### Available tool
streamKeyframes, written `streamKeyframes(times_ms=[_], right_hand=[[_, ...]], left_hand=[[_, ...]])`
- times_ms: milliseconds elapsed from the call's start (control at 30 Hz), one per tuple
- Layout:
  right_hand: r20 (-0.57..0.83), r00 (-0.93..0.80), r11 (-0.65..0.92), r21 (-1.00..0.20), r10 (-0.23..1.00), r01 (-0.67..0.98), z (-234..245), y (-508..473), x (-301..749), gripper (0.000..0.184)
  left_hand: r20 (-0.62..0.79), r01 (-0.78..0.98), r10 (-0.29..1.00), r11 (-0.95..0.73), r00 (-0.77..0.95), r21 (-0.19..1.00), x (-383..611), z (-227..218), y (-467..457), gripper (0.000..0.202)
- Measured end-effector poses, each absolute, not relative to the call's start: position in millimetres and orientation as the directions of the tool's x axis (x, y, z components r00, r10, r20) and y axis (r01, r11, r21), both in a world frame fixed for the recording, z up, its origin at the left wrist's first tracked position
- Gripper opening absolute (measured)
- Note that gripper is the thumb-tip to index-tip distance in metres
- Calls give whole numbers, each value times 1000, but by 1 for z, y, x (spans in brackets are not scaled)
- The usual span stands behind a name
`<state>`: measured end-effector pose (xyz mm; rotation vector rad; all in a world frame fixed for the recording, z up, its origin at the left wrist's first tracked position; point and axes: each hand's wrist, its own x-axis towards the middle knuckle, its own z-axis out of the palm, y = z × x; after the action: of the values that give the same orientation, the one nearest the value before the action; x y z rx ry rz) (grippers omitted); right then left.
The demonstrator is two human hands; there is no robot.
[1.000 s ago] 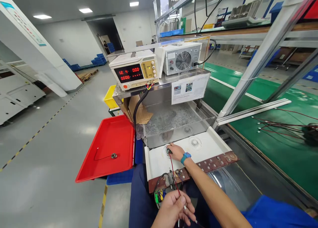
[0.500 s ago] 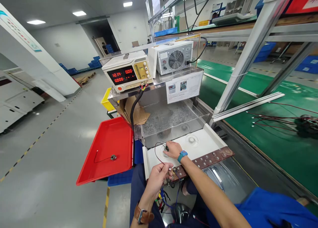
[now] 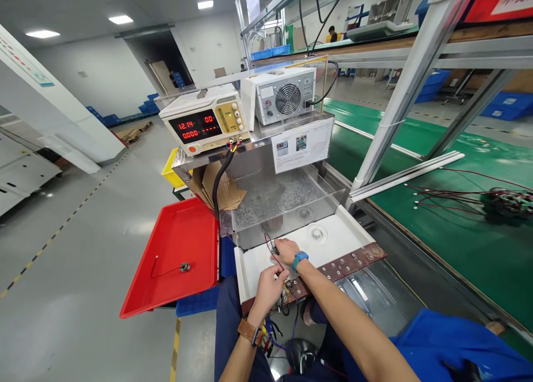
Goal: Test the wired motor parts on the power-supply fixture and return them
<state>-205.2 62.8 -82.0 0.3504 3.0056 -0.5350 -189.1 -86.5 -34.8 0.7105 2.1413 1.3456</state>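
Note:
My right hand (image 3: 287,251), a blue watch on its wrist, is closed on a small dark round part with wires (image 3: 275,250). It holds the part over the left side of the white panel (image 3: 333,225). A thin red-and-black wire (image 3: 267,238) loops up from the part and down to my left hand (image 3: 270,286). My left fingers pinch the wire near the brown perforated strip (image 3: 345,266) along the panel's front edge. A similar round part (image 3: 185,267) with a wire lies in the red tray (image 3: 144,288) on the left.
A power supply (image 3: 204,121) with lit red digits and a grey box with a fan (image 3: 287,96) stand on the metal shelf. Below is a clear-walled compartment with cardboard (image 3: 222,190). A bundle of wired parts (image 3: 506,200) lies on the green surface at right.
My left hand has moved slightly up and forward, nearer my right hand. The wire loop now stands narrower above the part. The whole view has shifted slightly.

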Motion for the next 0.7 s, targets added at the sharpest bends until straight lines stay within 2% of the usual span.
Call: streamKeyframes(times_ms=[367,700], right_hand=[[-143,-967,904,-348,211,248,-81,64,-205,40],[-152,-963,899,-350,221,262,-80,64,-205,42]], left_hand=[[-134,223,668,421,-732,880,-193,-56,-86,30],[-152,238,680,445,-717,863,-194,-57,-85,29]])
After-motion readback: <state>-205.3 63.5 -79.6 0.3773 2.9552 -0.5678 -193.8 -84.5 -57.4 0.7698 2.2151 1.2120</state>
